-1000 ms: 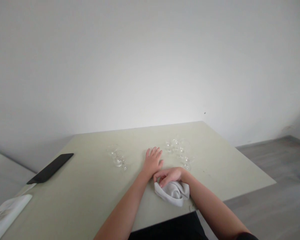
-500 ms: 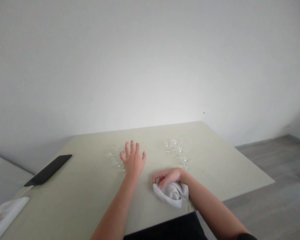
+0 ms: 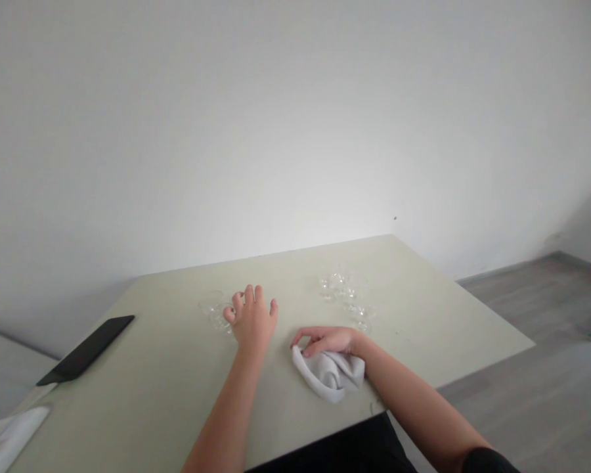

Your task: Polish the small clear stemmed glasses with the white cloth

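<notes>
My left hand [image 3: 253,320] is over the table with its fingers spread and nothing seen in them. Just to its left are clear glasses [image 3: 215,309], partly hidden behind the hand; how many I cannot tell. My right hand [image 3: 328,340] grips a white cloth [image 3: 331,374], its thumb and fingers closed on the upper edge. The cloth hangs in loose folds close to the tabletop. Beyond the right hand stands a group of several clear glasses [image 3: 347,295], their outlines faint against the pale surface.
The pale table [image 3: 167,368] stands against a white wall [image 3: 295,131]. A flat black object [image 3: 88,348] lies along its left edge, with a white item [image 3: 17,430] nearer to me. A grey floor [image 3: 512,394] shows on the right.
My left hand has shifted slightly left and its fingers are a little more bent. My right hand has moved slightly left with the cloth. The view has tilted a little.
</notes>
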